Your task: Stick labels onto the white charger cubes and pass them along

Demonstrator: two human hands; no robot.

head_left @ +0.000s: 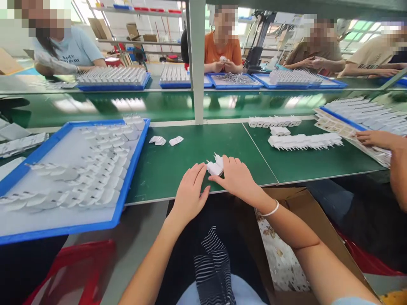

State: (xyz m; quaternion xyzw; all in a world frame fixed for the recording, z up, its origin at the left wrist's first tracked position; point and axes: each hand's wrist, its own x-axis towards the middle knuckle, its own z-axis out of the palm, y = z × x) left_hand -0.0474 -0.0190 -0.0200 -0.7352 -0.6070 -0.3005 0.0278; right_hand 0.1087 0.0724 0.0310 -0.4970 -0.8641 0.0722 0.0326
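In the middle of the green table, a few white plug adapters [215, 166] stand close together with their metal pins pointing up. My left hand [190, 188] presses on their left side with the fingers held together. From the right, my right hand [238, 176] grips the same adapters, fingers curved over their far edge and thumb at the near side. Parts of the adapters are hidden behind my fingers. Just beyond my left hand lie a small white piece [176, 140] and a little stack of white pieces [157, 140].
A blue-rimmed tray [127, 186] of white adapters stands at left. Rows of adapters [305, 141] sit to the right. A neighbour's hand [375, 139] rests by another tray [346, 118]. A metal post [197, 63] rises ahead; below is a cardboard box [295, 207].
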